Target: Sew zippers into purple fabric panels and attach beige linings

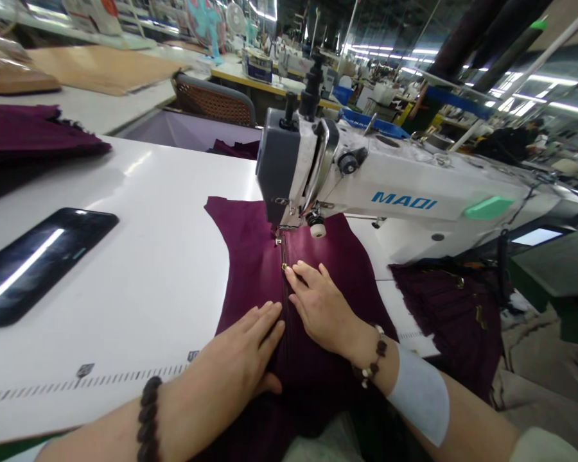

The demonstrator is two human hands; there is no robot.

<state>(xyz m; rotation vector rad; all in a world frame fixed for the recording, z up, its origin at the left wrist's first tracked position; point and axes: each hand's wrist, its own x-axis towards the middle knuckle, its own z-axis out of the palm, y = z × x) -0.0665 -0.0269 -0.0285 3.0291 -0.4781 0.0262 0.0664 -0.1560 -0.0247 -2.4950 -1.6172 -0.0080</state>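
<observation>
A dark purple fabric piece (250, 256) lies on the white sewing table under the presser foot (278, 240) of a sewing machine (390, 192). A zipper (285, 301) runs along its middle, with a small gold-coloured zipper slider (284, 266) just in front of the foot. My left hand (243, 350) rests flat on the fabric left of the zipper, fingers stretched out. My right hand (322, 308) lies on the fabric to the right, fingers apart, its index fingertip touching the zipper by the slider. Neither hand is closed around anything.
A black phone (43, 263) lies on the table at left, near a stack of purple fabric (33, 135). More purple pieces (447, 314) with gold-coloured zipper parts hang at right, beside beige cloth (539, 366). Behind the table stands a chair (214, 99).
</observation>
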